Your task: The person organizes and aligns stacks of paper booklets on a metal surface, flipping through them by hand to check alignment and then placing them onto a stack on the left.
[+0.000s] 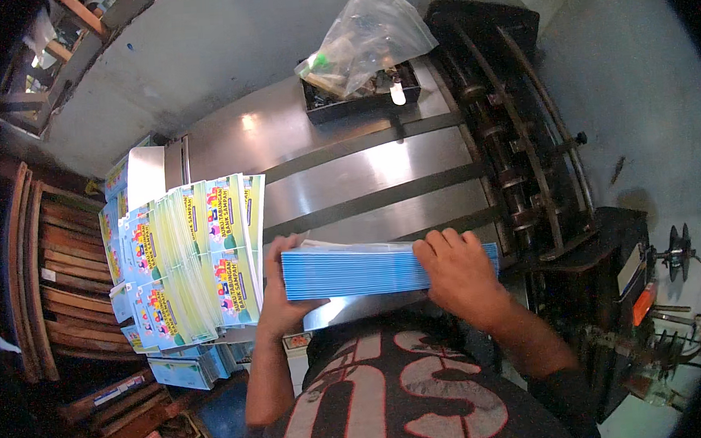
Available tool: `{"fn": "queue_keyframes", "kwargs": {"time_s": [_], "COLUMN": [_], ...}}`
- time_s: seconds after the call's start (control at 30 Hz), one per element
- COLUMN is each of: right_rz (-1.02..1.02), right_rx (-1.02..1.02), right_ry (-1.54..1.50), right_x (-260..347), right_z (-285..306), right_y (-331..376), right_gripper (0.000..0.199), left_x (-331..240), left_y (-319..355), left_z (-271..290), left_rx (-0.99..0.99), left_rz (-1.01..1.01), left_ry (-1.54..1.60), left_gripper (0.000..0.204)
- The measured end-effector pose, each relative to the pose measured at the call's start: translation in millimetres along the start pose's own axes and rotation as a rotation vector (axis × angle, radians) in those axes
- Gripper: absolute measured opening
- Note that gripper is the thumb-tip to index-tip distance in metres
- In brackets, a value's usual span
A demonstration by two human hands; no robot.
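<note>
A thick stack of blue-edged booklets (354,272) stands in front of me with its layered edges facing me and pale pages on top. My left hand (279,292) is closed round its left end, the thumb and fingers on either side of the corner. At the other end, my right hand (458,277) grips the stack from above, its fingers curled over the top edge. Just left of my left hand lies a fanned row of printed booklet covers (228,258), yellow, green and light blue with cartoon figures.
Metal worktable (242,145) with dark strips. On it a black tray (324,112) holds small parts and a clear plastic bag (379,36). Machine rollers (494,138) line the right side. Wooden slats (81,268) stand at left; more booklets (183,371) lie below the covers.
</note>
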State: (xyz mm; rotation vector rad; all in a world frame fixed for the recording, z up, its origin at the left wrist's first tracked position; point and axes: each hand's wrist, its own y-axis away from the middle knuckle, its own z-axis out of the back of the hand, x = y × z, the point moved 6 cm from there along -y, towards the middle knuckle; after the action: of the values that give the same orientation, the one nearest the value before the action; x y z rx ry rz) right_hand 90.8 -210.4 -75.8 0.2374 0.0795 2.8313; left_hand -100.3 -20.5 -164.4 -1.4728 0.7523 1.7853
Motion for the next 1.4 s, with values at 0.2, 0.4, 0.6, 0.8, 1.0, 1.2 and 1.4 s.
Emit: {"fn": "queue_keyframes", "kwargs": {"time_s": [0.2, 0.4, 0.6, 0.8, 1.0, 1.2, 1.4], "right_rz": [0.027, -0.081, -0.072, -0.140, -0.130, -0.119, -0.109], "right_rx": [-0.002, -0.098, -0.153, -0.211, -0.223, -0.334, -0.410], "right_ry": [-0.084, -0.347, -0.498, -0.749, -0.831, -1.140, -1.229], "right_x": [-11.7, -65.1, -78.5, -93.0, -95.8, -105.0, -78.5], "right_z": [-13.9, 3.4, -5.2, -13.4, -26.1, -59.9, -80.1], "right_y": [7.2, 42.1, 46.3, 55.8, 60.6, 77.8, 83.4], "right_gripper": [0.054, 0.057, 0.054, 0.053, 0.064, 0.087, 0.107], "left_x": [-100.7, -85.6, -87.0, -86.0, -86.5, -25.4, 6.2], "left_y": [-13.6, -28.0, -32.3, -31.4, -30.0, -7.1, 12.5], "left_z": [-50.1, -49.9, -54.1, -54.4, -52.9, 8.2, -17.2], "left_rx": [0.283, 0.212, 0.188, 0.186, 0.195, 0.079, -0.032], "left_rz": [-0.231, -0.297, -0.312, -0.313, -0.293, 0.179, 0.236], "left_ry": [-1.128, -1.016, -1.038, -1.031, -1.006, -0.213, 0.075], "left_gripper": [0.095, 0.051, 0.051, 0.049, 0.059, 0.089, 0.097]}}
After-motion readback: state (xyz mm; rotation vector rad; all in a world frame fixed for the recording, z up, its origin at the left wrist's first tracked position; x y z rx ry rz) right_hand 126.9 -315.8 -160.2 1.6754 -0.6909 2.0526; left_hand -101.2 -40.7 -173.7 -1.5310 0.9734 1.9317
